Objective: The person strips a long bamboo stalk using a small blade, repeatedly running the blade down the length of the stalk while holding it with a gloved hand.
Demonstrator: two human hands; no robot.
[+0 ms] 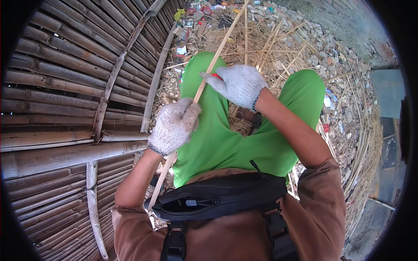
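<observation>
A long, pale split-bamboo strip runs slantwise from the top of the view, across my left thigh and down past my left forearm. My left hand, in a whitish knit glove, is closed round the strip near its middle. Farther up, my right hand, gloved likewise, grips a red-handled tool. Only a bit of red shows between the fingers, and I cannot make out a blade. That hand's thumb and fingertips lie against the strip. Under both hands are my legs in green trousers, knees bent.
A bamboo slat wall stands close on my left. Ahead, bamboo shavings and litter cover the ground, with rubble to the right. Loose thin strips lie at the right. A black waist bag sits across my lap, partly unzipped.
</observation>
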